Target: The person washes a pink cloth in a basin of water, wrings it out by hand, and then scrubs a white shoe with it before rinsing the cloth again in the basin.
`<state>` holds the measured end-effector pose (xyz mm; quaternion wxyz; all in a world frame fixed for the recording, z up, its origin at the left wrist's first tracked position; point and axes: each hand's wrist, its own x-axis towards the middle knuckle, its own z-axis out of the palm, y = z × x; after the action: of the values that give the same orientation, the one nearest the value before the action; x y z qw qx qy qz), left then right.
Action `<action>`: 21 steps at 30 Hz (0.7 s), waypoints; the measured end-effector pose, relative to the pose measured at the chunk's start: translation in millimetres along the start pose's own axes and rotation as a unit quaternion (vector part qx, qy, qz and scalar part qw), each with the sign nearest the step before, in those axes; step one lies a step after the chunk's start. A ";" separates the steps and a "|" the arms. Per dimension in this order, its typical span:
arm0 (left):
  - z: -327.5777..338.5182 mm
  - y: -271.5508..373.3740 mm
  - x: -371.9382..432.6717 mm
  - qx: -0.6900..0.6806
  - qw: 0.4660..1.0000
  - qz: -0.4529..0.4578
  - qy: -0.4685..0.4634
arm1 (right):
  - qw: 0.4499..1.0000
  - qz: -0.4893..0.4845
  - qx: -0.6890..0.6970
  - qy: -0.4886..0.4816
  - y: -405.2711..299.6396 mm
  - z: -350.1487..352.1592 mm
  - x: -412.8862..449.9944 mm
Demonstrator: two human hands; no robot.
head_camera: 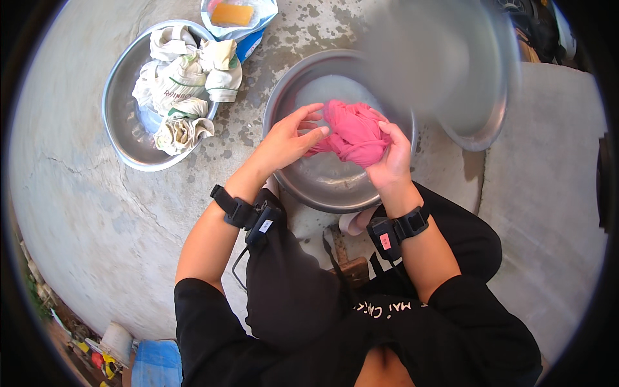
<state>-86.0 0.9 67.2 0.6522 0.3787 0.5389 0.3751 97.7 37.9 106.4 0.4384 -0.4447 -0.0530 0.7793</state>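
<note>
A bunched, wet-looking pink cloth (357,135) is held above a metal basin (300,181) with cloudy water inside. My right hand (392,157) grips the cloth from its right side, thumb on top. On the other side, my left hand (296,135) has its fingers spread and thumb out, right by the cloth's left edge; whether the thumb touches it I cannot tell. A loose end of the cloth hangs left, partly behind my left hand.
To the left, a second metal basin (121,116) holds several twisted white cloths (181,80). A yellow bar (232,14) lies in a plastic bag (265,17). At upper right, another metal basin (476,138) is partly hidden by a grey blur. Wet spots mark the concrete floor (77,193).
</note>
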 end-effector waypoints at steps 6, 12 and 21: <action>-0.6 5.7 28.9 0.026 0.997 0.046 0.051 | 0.959 -0.179 -0.220 0.018 -21.6 12.1 0.3; -35.9 -0.9 8.8 0.149 0.957 0.088 0.234 | 0.830 -0.374 -0.393 0.132 -60.7 -23.9 7.1; -51.7 -5.8 6.0 0.272 0.906 0.103 0.306 | 0.861 -0.444 -0.178 0.174 -112.2 66.7 -63.1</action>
<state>-135.8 8.4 52.6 0.2845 0.4619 0.7510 0.3764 133.6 80.7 240.1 0.6535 -0.5727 -0.3054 0.3895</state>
